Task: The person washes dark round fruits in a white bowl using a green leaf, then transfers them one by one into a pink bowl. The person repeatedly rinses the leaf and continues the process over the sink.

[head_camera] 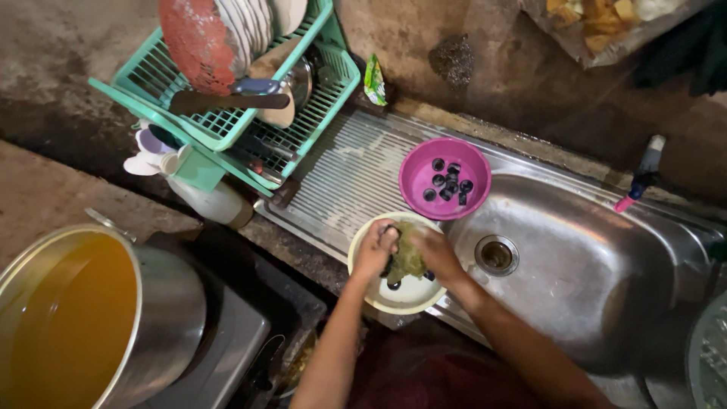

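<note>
Steel sink | both hands' fingers clamped on green scrub pad, long axis unclear, over cream bowl

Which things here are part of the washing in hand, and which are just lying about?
In hand: left hand, right hand, green scrub pad, cream bowl, small dark caps, pink bowl of caps.

Lying about: dish rack, big pot, tap, sink.

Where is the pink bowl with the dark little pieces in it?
The pink bowl sits on the steel sink's ribbed drainboard, just above the cream bowl and the two hands.
</note>
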